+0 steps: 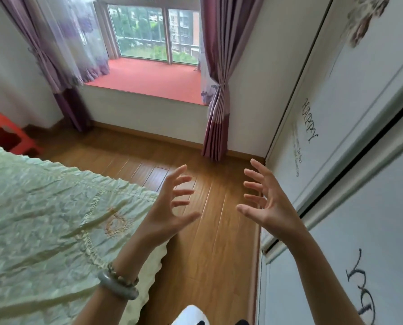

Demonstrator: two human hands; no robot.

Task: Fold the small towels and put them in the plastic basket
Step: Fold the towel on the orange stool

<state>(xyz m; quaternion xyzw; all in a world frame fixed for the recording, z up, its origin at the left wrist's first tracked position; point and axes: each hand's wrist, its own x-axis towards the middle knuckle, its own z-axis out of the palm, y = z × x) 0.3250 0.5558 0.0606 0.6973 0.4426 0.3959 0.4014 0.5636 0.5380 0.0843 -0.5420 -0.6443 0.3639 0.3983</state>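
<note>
left hand (166, 207) fingers (184, 191) wide | right hand (269, 205) fingers wide | palms facing, above floor (214, 242)

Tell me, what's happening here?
Nothing is being handled. The person stands between the bed and the wardrobe, with the left hand and right hand held up over the floor, fingers spread, both holding nothing. No towel or basket is in view.
</note>
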